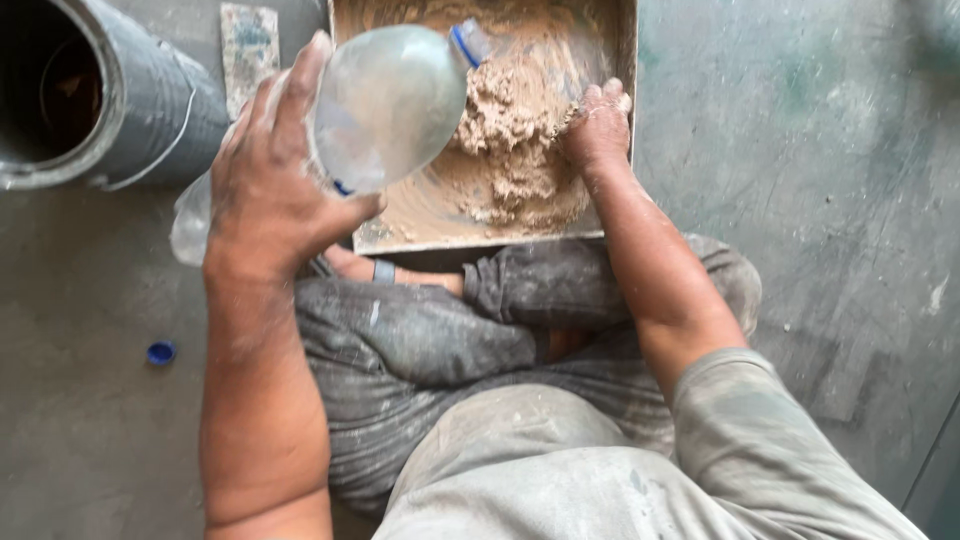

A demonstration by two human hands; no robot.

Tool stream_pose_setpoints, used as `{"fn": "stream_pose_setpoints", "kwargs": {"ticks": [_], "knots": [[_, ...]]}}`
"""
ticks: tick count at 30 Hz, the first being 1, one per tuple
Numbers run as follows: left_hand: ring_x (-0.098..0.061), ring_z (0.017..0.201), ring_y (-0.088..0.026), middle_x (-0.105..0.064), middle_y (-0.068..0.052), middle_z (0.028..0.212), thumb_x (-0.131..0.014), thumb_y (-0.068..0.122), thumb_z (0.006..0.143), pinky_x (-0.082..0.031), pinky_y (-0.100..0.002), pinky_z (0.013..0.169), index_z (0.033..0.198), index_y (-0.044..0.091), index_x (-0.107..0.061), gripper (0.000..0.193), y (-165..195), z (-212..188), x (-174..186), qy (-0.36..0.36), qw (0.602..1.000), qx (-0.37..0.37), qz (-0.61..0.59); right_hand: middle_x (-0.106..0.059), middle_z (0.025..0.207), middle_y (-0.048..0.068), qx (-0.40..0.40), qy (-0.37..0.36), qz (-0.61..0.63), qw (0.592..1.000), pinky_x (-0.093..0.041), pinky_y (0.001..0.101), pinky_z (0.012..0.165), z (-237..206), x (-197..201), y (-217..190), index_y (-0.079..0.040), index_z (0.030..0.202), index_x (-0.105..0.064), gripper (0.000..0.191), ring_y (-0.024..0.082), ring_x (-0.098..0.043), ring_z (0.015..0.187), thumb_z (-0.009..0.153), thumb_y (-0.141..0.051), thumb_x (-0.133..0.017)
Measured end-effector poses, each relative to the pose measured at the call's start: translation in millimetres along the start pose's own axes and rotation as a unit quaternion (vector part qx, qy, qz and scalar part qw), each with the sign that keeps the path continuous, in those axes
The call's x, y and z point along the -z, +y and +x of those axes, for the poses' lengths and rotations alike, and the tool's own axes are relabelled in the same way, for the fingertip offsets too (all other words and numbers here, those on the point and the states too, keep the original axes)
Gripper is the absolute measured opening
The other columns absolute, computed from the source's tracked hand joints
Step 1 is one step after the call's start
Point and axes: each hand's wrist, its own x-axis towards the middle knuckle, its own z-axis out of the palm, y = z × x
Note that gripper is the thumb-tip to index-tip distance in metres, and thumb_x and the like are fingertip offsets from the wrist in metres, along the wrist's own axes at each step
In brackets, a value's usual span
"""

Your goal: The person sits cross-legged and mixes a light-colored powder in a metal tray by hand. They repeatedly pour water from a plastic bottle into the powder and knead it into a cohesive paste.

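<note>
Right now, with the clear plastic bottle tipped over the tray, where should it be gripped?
Grip the clear plastic bottle around its wide body, coming from the left as the left hand does. Its neck points right and down over the wet sandy mix in the tray, where the right hand works.

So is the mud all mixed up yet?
Not yet. The cap is off, on the floor. The left hand tips the plastic bottle over the tray, while the right hand kneads the lumpy sandy paste. Clumps remain unmixed.
</note>
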Motion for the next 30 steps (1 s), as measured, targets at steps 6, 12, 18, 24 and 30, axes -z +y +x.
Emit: {"fn": "stream_pose_setpoints", "kwargs": {"ticks": [6,12,18,24,30], "knots": [[-0.053,0.136,-0.045,-0.055,-0.022,0.147,-0.098,0.034,0.059,-0.046,-0.053,0.11,0.162,0.019,-0.027,0.126,-0.3,-10.2,-5.4,0.019,0.999,-0.027,0.007,-0.058,0.122,0.024,-0.098,-0.265,0.119,0.952,-0.054,0.0467,0.093,-21.2,3.6,27.7,-0.002,0.118,-0.061,0.025,0.04,-0.061,0.107,0.096,-0.013,-0.066],[-0.05,0.137,-0.047,-0.053,-0.027,0.146,-0.098,0.033,0.057,-0.043,-0.054,0.111,0.164,0.023,-0.025,0.129,-6.9,-10.0,-5.8,0.02,0.999,0.021,0.029,-0.065,0.113,0.021,-0.119,-0.317,0.196,0.92,-0.056,0.0435,0.084,-50.0,-20.7,8.6,-0.004,0.115,-0.064,0.022,0.034,-0.064,0.1,0.095,-0.011,-0.069],[-0.05,0.139,-0.049,-0.055,-0.025,0.147,-0.099,0.032,0.061,-0.044,-0.055,0.114,0.166,0.023,-0.025,0.129,-7.1,-3.7,-3.2,0.048,0.998,-0.011,0.046,-0.071,0.104,0.017,-0.102,-0.227,0.301,0.921,-0.057,0.0402,0.075,-62.0,-34.4,-35.1,-0.006,0.113,-0.067,0.019,0.028,-0.068,0.093,0.094,-0.009,-0.072],[-0.057,0.134,-0.042,-0.058,-0.02,0.146,-0.096,0.029,0.062,-0.047,-0.053,0.113,0.164,0.025,-0.026,0.124,-3.1,-3.2,-7.6,0.014,1.0,0.009,0.006,-0.068,0.111,0.015,-0.293,-0.142,0.705,0.63,-0.063,0.0346,0.063,-57.2,-27.6,-75.5,-0.009,0.11,-0.067,0.023,0.022,-0.07,0.088,0.097,-0.028,-0.064],[-0.054,0.131,-0.046,-0.053,-0.026,0.146,-0.093,0.03,0.06,-0.045,-0.052,0.113,0.164,0.022,-0.026,0.124,-7.1,-2.2,-10.2,0.024,0.998,0.005,0.064,-0.07,0.113,0.022,-0.171,-0.088,0.686,0.701,-0.063,0.0356,0.064,-19.8,-18.7,-37.7,-0.008,0.119,-0.062,0.032,0.029,-0.071,0.091,0.093,-0.023,-0.072]]}}
